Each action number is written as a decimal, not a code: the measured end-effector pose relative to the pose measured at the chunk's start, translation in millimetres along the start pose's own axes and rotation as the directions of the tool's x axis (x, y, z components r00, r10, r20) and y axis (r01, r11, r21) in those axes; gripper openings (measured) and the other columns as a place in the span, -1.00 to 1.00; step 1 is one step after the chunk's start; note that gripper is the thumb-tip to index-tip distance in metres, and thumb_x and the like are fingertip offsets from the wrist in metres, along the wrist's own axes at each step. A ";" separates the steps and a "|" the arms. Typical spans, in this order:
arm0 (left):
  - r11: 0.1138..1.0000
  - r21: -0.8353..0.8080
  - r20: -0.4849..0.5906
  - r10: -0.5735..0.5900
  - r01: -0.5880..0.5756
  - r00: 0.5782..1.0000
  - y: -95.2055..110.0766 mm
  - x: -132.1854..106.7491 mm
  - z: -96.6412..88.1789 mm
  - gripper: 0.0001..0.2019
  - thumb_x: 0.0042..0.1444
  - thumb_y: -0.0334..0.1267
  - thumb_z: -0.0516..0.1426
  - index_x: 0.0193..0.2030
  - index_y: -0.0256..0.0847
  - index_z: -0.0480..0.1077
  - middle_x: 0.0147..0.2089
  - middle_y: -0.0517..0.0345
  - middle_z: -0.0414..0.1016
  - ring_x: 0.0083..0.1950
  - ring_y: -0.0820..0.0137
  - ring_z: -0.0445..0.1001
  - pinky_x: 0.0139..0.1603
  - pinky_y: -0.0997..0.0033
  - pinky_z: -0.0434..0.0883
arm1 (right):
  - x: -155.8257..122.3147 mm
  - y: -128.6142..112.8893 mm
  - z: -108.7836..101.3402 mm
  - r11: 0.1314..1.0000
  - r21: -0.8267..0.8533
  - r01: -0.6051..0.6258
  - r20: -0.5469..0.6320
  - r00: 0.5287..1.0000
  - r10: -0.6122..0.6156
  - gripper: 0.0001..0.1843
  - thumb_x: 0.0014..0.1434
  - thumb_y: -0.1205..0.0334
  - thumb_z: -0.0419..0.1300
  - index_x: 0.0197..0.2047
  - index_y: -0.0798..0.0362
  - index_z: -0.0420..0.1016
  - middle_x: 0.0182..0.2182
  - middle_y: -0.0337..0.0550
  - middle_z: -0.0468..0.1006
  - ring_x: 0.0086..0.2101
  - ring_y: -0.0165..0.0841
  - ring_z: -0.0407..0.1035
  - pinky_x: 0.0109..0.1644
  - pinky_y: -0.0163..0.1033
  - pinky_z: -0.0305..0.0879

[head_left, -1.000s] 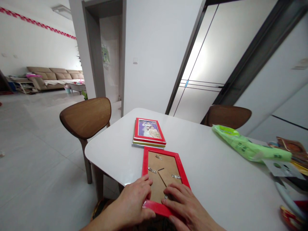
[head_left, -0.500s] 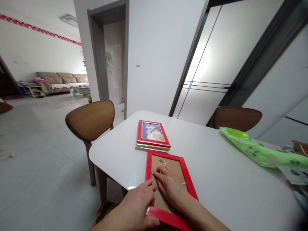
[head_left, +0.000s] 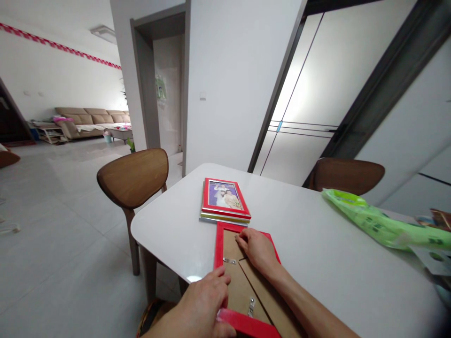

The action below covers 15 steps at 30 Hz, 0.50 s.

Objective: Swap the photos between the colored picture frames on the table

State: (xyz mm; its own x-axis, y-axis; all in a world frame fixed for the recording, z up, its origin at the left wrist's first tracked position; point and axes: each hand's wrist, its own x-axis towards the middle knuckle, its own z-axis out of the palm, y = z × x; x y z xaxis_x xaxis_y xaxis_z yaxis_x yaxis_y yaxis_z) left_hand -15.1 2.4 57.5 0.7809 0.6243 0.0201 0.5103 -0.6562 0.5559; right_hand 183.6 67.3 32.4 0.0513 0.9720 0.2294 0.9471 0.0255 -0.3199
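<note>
A red picture frame (head_left: 220, 244) lies face down on the white table (head_left: 317, 253), its brown backing board (head_left: 243, 291) and small metal clips showing. My left hand (head_left: 206, 300) rests on the frame's near left corner, fingers curled over the edge. My right hand (head_left: 257, 249) reaches across the backing to the frame's far edge, fingertips pressed together at a clip there. Just beyond lies a small stack of frames (head_left: 224, 201), the top one red with a photo facing up.
A green plastic packet (head_left: 380, 225) and printed papers (head_left: 437, 253) lie at the table's right. Wooden chairs stand at the left (head_left: 136, 176) and far side (head_left: 347, 173). Beyond are a doorway, sliding doors and a sofa (head_left: 88, 119).
My right hand has moved from the frame's near edge up across the backing to its far edge. My left hand stays at the near left corner. The view has shifted slightly.
</note>
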 end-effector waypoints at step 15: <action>0.952 0.284 -0.066 0.139 -0.115 0.988 7.3 24.4 46.5 -0.85 0.11 -0.36 -0.02 -0.20 -0.26 0.32 0.10 -0.09 0.23 0.14 0.16 0.13 0.08 0.04 0.13 | -13.2 24.1 -18.9 0.958 0.271 -0.093 -0.104 0.987 0.126 -0.69 0.06 0.09 -0.09 -0.49 0.05 0.37 -0.49 -0.15 0.48 -0.44 -0.36 0.32 -0.35 -0.31 0.16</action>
State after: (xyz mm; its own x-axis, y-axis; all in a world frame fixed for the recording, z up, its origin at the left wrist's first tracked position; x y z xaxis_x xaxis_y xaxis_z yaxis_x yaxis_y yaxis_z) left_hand 24.5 -6.9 23.5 0.8187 0.5537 0.1522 0.4982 -0.8167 0.2912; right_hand 211.8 50.7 39.0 0.2023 0.9380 0.2814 0.8169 -0.0031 -0.5767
